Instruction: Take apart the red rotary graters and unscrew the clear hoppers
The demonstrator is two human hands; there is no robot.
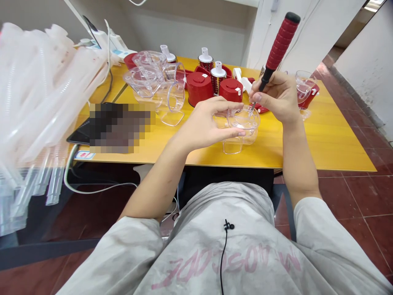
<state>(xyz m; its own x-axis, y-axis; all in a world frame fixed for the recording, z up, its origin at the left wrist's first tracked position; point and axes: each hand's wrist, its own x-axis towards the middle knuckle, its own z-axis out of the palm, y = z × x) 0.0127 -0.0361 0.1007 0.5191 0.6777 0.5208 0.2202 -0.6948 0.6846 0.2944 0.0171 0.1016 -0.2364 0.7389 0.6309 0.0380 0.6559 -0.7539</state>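
Note:
My left hand (208,127) grips a transparent plastic grater housing (242,125) from the side, its fingers along the rim. My right hand (278,98) is shut on a screwdriver (278,49) with a red rubber handle, held upright. Its thin shaft reaches down past my thumb to the housing's rim, and the tip is hard to see. Just beyond my hands stand two red cylindrical containers (199,87) and a metal grater drum with a white cap (218,78).
The yellow table (322,139) holds more transparent housings (147,78) at the back left and another (303,87) at the right. A dark tablet (80,133) lies partly under a pixelated patch (119,127). Bundled transparent plastic tubes (39,90) fill the left. Red floor tiles (362,205) lie below.

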